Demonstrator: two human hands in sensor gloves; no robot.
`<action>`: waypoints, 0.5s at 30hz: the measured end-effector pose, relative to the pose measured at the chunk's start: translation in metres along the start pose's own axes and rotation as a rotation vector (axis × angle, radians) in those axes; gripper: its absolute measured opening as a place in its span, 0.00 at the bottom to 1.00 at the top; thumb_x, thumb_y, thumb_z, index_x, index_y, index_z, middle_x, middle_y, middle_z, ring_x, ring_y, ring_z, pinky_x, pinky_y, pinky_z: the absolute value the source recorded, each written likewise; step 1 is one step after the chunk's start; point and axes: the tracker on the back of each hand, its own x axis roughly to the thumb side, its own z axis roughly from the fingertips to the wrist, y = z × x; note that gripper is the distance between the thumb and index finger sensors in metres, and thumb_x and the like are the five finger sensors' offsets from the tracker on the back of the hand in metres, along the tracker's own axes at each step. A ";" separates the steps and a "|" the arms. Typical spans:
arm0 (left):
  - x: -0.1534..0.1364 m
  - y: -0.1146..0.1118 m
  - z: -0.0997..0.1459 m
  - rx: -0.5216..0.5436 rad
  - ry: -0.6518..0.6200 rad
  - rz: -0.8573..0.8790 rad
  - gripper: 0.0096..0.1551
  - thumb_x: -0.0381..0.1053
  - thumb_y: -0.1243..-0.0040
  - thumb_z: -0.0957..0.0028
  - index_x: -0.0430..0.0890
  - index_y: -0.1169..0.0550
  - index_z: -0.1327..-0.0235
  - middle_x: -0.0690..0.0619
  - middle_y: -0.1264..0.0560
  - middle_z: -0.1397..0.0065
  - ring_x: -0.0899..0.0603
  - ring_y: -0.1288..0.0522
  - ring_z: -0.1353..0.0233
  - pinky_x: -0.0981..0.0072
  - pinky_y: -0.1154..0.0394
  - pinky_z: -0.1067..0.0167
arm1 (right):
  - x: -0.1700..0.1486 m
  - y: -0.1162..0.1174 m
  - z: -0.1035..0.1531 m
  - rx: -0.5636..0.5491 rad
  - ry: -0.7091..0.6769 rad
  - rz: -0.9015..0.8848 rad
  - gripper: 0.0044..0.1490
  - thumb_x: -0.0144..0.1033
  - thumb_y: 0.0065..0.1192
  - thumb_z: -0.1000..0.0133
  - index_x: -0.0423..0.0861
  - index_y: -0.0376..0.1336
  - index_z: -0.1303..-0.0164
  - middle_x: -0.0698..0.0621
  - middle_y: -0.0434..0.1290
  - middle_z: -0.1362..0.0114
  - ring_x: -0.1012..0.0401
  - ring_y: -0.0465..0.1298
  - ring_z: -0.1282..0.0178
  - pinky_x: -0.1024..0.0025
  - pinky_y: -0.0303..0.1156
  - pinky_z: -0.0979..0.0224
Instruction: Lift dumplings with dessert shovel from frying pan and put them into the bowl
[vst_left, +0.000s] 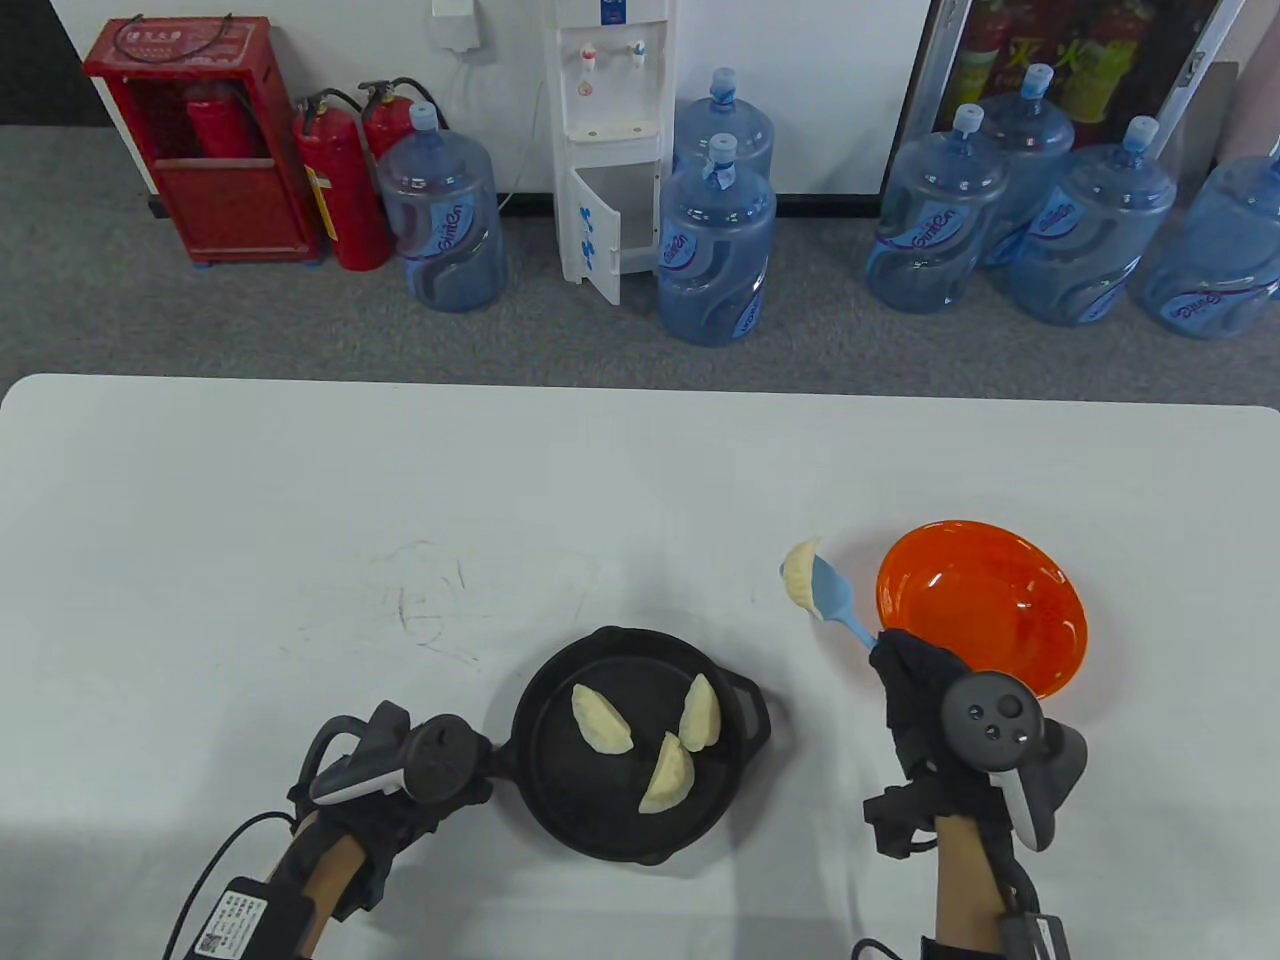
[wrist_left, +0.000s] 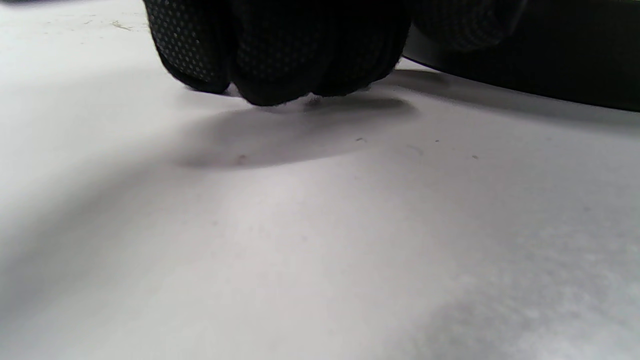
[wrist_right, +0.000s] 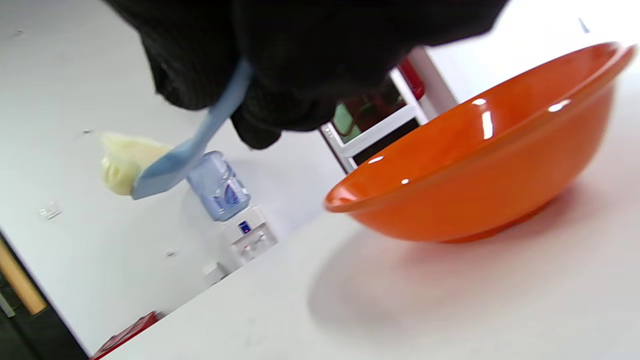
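Observation:
A black frying pan (vst_left: 560, 800) sits near the table's front and holds three pale dumplings (vst_left: 600, 720). My left hand (vst_left: 440, 765) grips the pan's handle at its left side; in the left wrist view its curled fingers (wrist_left: 280, 50) rest on the table beside the pan's wall (wrist_left: 540, 75). My right hand (vst_left: 915, 680) holds a light blue dessert shovel (vst_left: 832, 600) with one dumpling (vst_left: 800, 575) on its blade, lifted above the table just left of the orange bowl (vst_left: 1040, 640). The right wrist view shows the shovel (wrist_right: 170, 167), its dumpling (wrist_right: 122, 165) and the bowl (wrist_right: 490, 165), whose inside shows nothing in it.
The white table (vst_left: 300, 520) has faint scribble marks left of centre. Beyond its far edge, on the grey carpet, stand several blue water jugs (vst_left: 715, 250), a white water dispenser (vst_left: 610, 140), red fire extinguishers (vst_left: 340, 190) and a red cabinet (vst_left: 200, 140).

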 end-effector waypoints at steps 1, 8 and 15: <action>0.000 0.000 0.000 0.000 0.000 -0.001 0.30 0.61 0.48 0.47 0.52 0.29 0.33 0.60 0.23 0.44 0.51 0.19 0.50 0.48 0.26 0.30 | -0.005 -0.001 -0.001 -0.018 0.032 0.005 0.26 0.49 0.61 0.33 0.50 0.73 0.30 0.49 0.81 0.42 0.64 0.79 0.69 0.68 0.77 0.65; 0.000 0.000 0.000 0.000 0.000 -0.001 0.30 0.61 0.48 0.47 0.52 0.30 0.32 0.60 0.23 0.44 0.51 0.19 0.50 0.48 0.26 0.30 | -0.025 -0.007 -0.004 -0.083 0.178 0.045 0.26 0.49 0.61 0.33 0.50 0.73 0.30 0.48 0.80 0.42 0.64 0.79 0.69 0.68 0.77 0.65; 0.000 -0.001 0.000 0.001 0.000 -0.002 0.30 0.61 0.48 0.47 0.52 0.29 0.33 0.60 0.23 0.44 0.51 0.19 0.49 0.48 0.26 0.30 | -0.039 -0.008 -0.008 -0.080 0.266 0.100 0.25 0.49 0.61 0.33 0.50 0.73 0.30 0.48 0.81 0.42 0.64 0.79 0.69 0.68 0.77 0.65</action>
